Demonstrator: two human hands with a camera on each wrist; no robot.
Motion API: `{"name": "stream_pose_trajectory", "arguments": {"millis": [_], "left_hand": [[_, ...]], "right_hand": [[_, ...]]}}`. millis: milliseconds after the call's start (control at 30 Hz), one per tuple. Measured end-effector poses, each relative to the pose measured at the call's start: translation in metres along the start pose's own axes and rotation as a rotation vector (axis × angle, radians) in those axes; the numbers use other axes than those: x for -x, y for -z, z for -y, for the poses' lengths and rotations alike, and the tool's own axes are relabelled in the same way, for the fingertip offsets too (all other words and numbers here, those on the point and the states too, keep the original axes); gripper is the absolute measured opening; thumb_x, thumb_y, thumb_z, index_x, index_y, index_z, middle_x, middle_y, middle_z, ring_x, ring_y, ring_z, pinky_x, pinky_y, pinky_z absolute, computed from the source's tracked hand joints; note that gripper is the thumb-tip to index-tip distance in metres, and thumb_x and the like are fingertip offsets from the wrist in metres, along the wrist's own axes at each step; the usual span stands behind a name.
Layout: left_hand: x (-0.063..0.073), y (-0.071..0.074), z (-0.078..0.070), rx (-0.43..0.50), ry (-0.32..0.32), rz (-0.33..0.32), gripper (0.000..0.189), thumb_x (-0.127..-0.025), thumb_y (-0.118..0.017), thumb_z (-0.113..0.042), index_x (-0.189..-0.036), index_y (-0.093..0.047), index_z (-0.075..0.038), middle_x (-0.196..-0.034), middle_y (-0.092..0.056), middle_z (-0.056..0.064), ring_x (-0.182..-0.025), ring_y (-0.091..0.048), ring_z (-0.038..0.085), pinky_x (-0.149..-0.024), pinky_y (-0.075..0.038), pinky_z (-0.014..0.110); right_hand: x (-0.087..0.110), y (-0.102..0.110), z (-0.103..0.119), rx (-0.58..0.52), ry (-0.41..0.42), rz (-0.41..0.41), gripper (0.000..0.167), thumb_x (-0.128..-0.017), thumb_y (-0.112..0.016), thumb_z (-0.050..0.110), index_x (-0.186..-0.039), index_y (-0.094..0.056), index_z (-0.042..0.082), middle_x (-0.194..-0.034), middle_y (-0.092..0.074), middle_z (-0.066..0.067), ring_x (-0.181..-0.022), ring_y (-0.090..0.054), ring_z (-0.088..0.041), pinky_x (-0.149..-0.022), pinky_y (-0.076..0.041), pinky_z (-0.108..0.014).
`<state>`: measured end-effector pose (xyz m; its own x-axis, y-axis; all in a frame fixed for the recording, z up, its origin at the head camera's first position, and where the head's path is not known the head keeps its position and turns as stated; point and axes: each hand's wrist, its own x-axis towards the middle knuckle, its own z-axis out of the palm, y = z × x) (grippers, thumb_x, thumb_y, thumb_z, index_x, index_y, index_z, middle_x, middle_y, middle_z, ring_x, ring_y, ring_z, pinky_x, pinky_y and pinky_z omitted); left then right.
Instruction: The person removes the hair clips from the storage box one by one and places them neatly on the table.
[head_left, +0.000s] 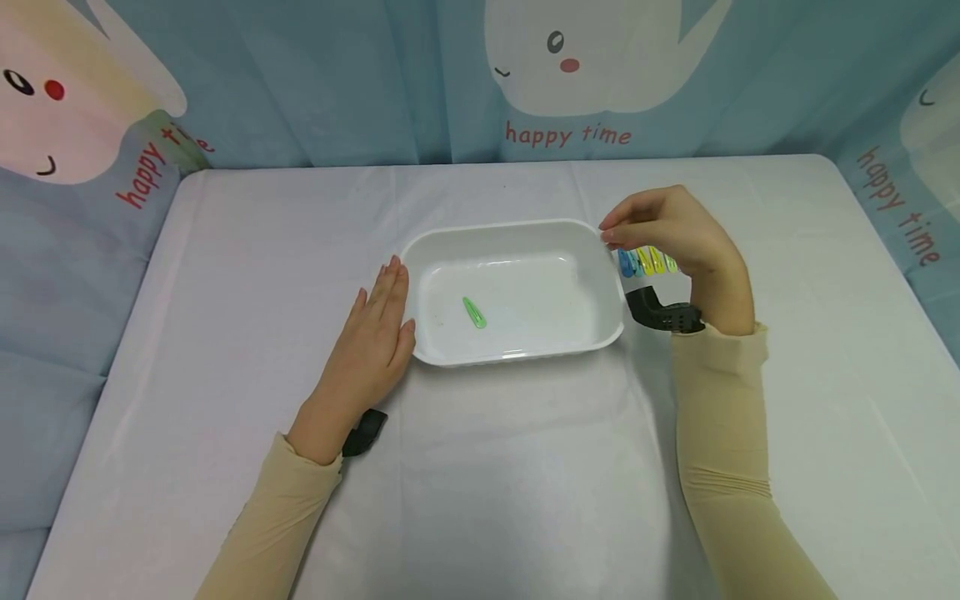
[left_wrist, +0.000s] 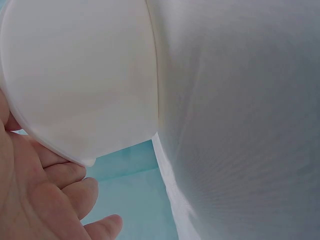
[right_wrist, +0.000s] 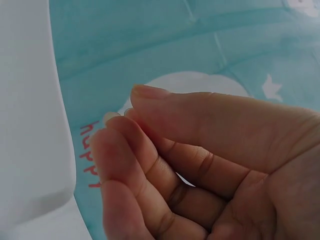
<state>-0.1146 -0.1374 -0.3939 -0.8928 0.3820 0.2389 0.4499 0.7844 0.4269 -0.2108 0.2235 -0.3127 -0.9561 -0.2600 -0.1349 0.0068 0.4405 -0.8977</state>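
A white rectangular dish (head_left: 517, 350) lies in front of me, with one green snap hair clip (head_left: 474, 312) inside, left of its middle. My left hand (head_left: 367, 342) rests against the dish's left end, fingers nearly straight along the rim; the left wrist view shows the fingers (left_wrist: 65, 175) beside the white wall. Over the dish's far right corner hovers my right hand (head_left: 675, 229), wrist bent and fingers loosely curved. Its thumb and fingertips (right_wrist: 150, 92) come close together with nothing visible between them. Below that hand sits a row of blue, yellow and green hair clips (head_left: 648, 261), partly covered by it.
A white cloth covers the table (head_left: 517, 475). Blue curtains (head_left: 420, 83) with cartoon prints hang behind the far edge and at both sides. Black wrist straps (head_left: 663, 315) show at both sleeves.
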Motion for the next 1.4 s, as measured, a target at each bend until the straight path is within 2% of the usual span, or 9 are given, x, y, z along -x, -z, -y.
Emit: {"name": "stream_pose_trajectory", "arguments": {"millis": [333, 867, 1200, 1400], "left_hand": [[0.000, 0.000, 0.000, -0.006, -0.002, -0.002, 0.058, -0.098, -0.038, -0.017, -0.147, -0.019, 0.006, -0.155, -0.014, 0.017, -0.142, -0.013, 0.027, -0.109, -0.017, 0.056], [0.000, 0.000, 0.000, -0.010, -0.008, 0.001, 0.058, -0.098, -0.037, -0.018, -0.147, -0.019, 0.006, -0.155, -0.014, 0.016, -0.142, -0.013, 0.027, -0.108, -0.018, 0.057], [0.001, 0.000, 0.001, 0.006, -0.008, -0.003, 0.058, -0.098, -0.038, -0.017, -0.147, -0.019, 0.007, -0.155, -0.014, 0.017, -0.142, -0.013, 0.027, -0.109, -0.017, 0.056], [0.002, 0.002, 0.001, 0.005, -0.007, 0.001, 0.058, -0.098, -0.037, -0.018, -0.147, -0.019, 0.007, -0.155, -0.014, 0.018, -0.142, -0.013, 0.028, -0.109, -0.017, 0.056]], "right_hand": [[-0.002, -0.011, 0.005, 0.009, 0.010, 0.052, 0.011, -0.085, -0.065, 0.002, -0.092, -0.068, -0.006, -0.081, -0.070, -0.002, -0.076, -0.067, -0.016, -0.072, -0.053, -0.024], [-0.004, -0.028, 0.012, 0.037, -0.007, 0.134, 0.013, -0.086, -0.064, 0.005, -0.093, -0.068, -0.005, -0.083, -0.069, -0.005, -0.078, -0.066, -0.018, -0.075, -0.052, -0.026], [-0.009, -0.040, 0.010, 0.046, 0.026, 0.188, 0.012, -0.086, -0.061, 0.001, -0.094, -0.067, -0.006, -0.083, -0.068, -0.010, -0.078, -0.063, -0.021, -0.075, -0.051, -0.027], [-0.012, -0.053, 0.013, 0.065, 0.033, 0.243, 0.011, -0.085, -0.061, 0.001, -0.092, -0.067, -0.005, -0.082, -0.067, -0.012, -0.081, -0.061, -0.033, -0.073, -0.050, -0.028]]}}
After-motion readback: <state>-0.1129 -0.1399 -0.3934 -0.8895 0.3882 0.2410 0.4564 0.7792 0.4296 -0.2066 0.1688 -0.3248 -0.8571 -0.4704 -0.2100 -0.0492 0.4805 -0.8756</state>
